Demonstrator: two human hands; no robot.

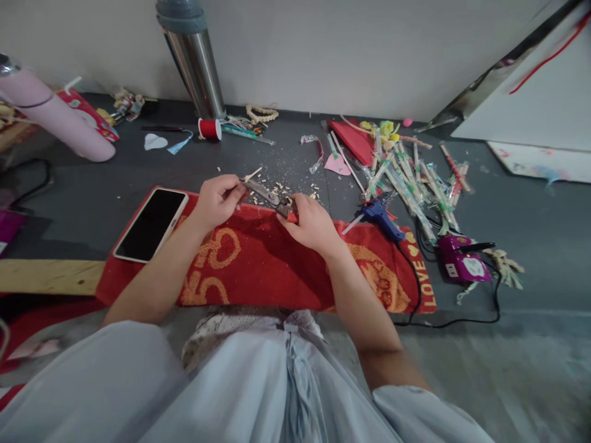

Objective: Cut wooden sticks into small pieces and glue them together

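Observation:
My right hand is closed round the red handles of a pair of scissors, whose grey blades point left toward my other hand. The fingers of my left hand are pinched together near the blade tips. A short, thin pale stick pokes out from them beside the blades. Small pale cut bits are strewn over the dark table just beyond the scissors. Beneath both hands lies a folded red towel with orange patterns.
On the towel's left end rests a phone. A blue glue gun with a black cord lies at right, near wrapped sticks and a purple box. Behind stand a steel flask, a red thread spool and a pink bottle.

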